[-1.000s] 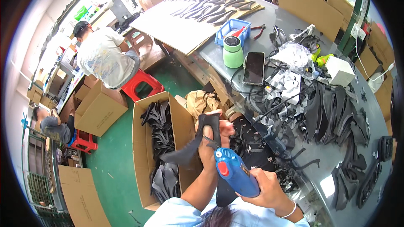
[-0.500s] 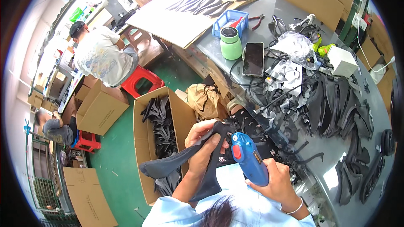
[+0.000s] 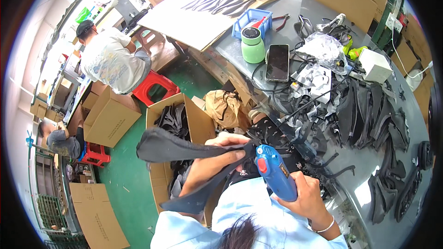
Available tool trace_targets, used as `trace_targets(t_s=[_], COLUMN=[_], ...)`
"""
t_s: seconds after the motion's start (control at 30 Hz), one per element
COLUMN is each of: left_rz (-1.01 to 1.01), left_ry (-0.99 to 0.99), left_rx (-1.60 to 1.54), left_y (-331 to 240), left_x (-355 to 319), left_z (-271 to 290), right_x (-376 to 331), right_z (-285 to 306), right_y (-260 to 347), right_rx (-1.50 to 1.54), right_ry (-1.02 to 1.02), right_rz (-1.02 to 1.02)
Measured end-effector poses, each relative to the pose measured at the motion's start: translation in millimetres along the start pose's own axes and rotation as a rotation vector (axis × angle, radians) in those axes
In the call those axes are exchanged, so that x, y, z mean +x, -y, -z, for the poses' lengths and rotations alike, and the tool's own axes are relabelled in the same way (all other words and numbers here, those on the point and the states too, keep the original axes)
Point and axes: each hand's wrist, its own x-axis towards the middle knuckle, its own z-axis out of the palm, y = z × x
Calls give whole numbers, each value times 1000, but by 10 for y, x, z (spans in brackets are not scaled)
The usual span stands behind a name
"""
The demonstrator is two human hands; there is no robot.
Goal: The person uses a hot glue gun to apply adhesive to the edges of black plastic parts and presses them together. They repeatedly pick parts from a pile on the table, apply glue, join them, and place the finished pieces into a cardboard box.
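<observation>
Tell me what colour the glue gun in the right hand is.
The glue gun is blue with a red trigger, clearest in the head view.

Bright daylight, sharp centre — rim bent

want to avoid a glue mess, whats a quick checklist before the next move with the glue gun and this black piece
1. Left hand grips the black piece: ok, fingers wrap its middle.
2. Right hand holds the glue gun: ok, fist around the handle.
3. Nozzle meets the piece: ok, the tip sits at its edge beside the left fingers.
4. Fingers out of the glue path: not ok, left fingertips lie right next to the nozzle.
5. Glue flowing: cannot tell, no bead shows.
6. Open box below for finished pieces: ok, it stands open with black parts inside.
</observation>
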Motion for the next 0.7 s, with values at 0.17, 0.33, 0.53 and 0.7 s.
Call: trace_targets(t_s=[0.17,0.33,0.53,0.7], left_rz=[71,135,195,93], left_ry=[33,98,259,317], left_rx=[50,196,465,464], left_y=[-88,-95,-111,95], left_x=[9,48,145,214], left_z=[119,175,235,261], right_x=[-76,-77,-81,-104], right_z=[13,-3,-27,-122], right_y=[-86,-57,-19,-55], right_rx=[-74,-91,-130,-45], right_ry=[68,134,160,120], right_rz=[23,25,77,81])
